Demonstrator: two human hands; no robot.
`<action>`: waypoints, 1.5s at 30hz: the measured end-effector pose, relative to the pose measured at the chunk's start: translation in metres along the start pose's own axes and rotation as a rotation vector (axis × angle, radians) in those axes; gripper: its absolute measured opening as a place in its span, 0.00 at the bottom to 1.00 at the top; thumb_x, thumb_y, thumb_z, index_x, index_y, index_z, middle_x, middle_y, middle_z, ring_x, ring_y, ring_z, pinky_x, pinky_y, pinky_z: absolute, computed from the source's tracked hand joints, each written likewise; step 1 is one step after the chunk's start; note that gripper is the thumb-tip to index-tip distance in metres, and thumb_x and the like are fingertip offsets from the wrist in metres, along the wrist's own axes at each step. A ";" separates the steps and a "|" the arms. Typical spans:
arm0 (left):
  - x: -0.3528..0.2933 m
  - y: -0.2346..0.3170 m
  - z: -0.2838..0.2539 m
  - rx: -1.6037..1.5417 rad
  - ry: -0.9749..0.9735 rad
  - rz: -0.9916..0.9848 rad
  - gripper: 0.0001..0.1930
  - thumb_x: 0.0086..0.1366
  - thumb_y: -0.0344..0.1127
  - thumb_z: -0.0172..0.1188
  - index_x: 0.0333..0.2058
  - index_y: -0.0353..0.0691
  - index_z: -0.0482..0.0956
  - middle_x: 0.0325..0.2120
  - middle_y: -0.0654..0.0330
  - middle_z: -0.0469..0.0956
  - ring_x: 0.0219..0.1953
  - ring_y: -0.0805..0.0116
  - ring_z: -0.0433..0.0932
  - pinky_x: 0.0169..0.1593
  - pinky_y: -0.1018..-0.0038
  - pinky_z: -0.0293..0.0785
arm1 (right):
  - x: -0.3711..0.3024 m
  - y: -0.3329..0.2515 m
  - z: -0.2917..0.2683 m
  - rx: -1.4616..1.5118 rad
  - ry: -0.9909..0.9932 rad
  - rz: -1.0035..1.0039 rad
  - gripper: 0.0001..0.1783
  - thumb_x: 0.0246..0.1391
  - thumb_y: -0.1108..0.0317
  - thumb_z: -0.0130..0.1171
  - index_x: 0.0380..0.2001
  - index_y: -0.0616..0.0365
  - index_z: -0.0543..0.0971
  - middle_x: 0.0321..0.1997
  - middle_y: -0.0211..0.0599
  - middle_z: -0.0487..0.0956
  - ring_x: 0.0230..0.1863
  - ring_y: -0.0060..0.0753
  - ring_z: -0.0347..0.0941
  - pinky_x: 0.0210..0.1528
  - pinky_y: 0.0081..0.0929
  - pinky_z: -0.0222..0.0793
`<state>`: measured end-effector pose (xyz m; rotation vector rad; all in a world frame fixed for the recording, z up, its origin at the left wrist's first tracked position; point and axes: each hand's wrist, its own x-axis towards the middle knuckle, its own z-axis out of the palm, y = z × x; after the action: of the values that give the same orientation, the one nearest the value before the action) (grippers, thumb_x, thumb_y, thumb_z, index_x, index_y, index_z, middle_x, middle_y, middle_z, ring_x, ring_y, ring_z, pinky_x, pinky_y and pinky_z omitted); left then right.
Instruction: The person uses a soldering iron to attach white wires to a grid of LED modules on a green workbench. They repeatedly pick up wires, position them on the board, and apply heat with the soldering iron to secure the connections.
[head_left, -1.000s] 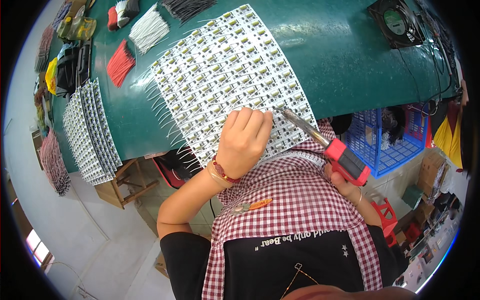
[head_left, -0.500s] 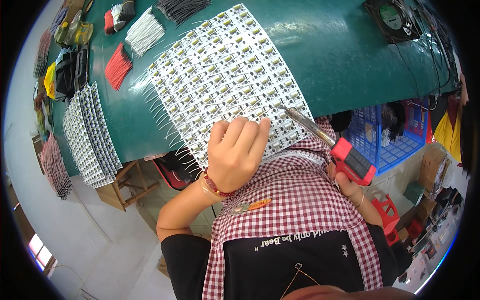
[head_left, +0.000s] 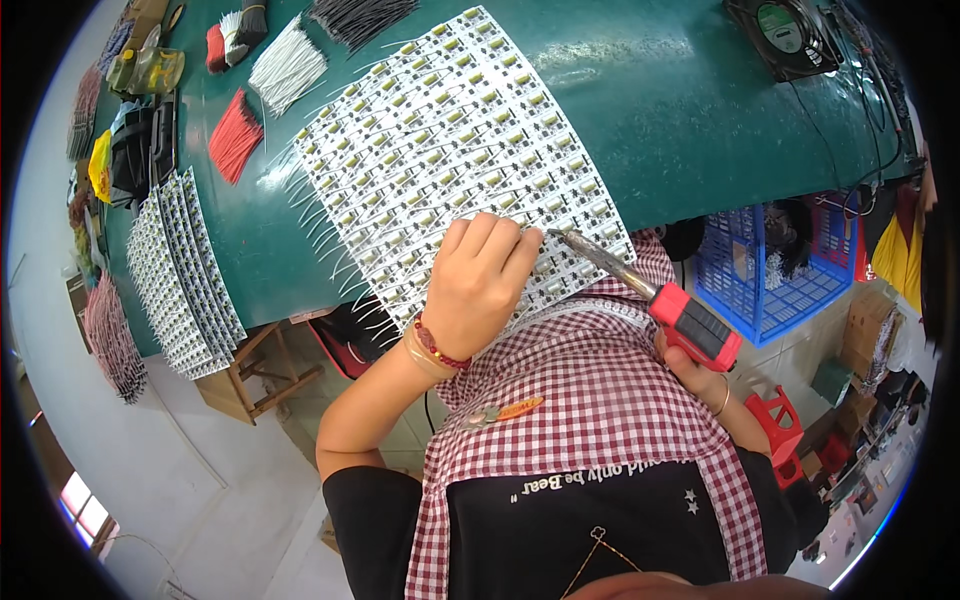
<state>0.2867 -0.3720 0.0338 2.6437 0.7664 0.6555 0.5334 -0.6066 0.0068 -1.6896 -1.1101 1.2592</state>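
Observation:
A large white panel of small circuit boards (head_left: 455, 130), with yellowish parts in rows, lies on the green table and juts over its near edge. Thin white wires cross the rows and stick out along the panel's left edge. My left hand (head_left: 478, 275) rests over the near part of the panel, fingers curled and closed; what they pinch is hidden. In my right hand (head_left: 688, 368) is a red and black soldering iron (head_left: 690, 322). Its tip meets or hovers over the panel just right of my left fingertips; I cannot tell which.
Bundles of red wires (head_left: 236, 138), white wires (head_left: 287, 68) and black wires (head_left: 362, 18) lie farther back. More circuit board panels (head_left: 180, 275) overlap at the table's left edge. A black fan (head_left: 785, 38) stands at the far right. A blue crate (head_left: 775, 290) sits below the table's right side.
My left hand has shifted slightly right and away from me over the panel. The soldering iron's tip has moved a little left and nearer, close to my left fingertips.

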 end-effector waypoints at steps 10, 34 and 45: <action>0.003 0.001 -0.003 0.036 -0.028 0.006 0.14 0.47 0.23 0.59 0.36 0.36 0.81 0.26 0.62 0.69 0.31 0.64 0.71 0.36 0.68 0.65 | 0.000 -0.005 -0.002 0.096 0.003 -0.049 0.16 0.51 0.56 0.64 0.24 0.59 0.78 0.25 0.34 0.77 0.25 0.37 0.73 0.28 0.31 0.66; 0.003 0.003 -0.005 0.105 -0.035 0.042 0.12 0.52 0.26 0.61 0.37 0.36 0.81 0.28 0.62 0.72 0.34 0.65 0.73 0.39 0.69 0.67 | -0.011 0.013 0.000 0.066 -0.022 -0.008 0.11 0.48 0.64 0.64 0.28 0.62 0.79 0.28 0.40 0.78 0.26 0.41 0.75 0.29 0.33 0.68; 0.000 0.009 -0.012 0.179 0.124 0.092 0.13 0.50 0.27 0.62 0.36 0.37 0.82 0.27 0.63 0.72 0.33 0.65 0.74 0.36 0.70 0.65 | -0.008 0.002 0.000 0.081 -0.024 0.027 0.13 0.49 0.61 0.64 0.27 0.61 0.79 0.27 0.38 0.78 0.27 0.40 0.74 0.29 0.33 0.68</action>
<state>0.2838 -0.3772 0.0475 2.8369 0.7739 0.8179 0.5329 -0.6142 0.0077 -1.6382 -1.0389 1.3273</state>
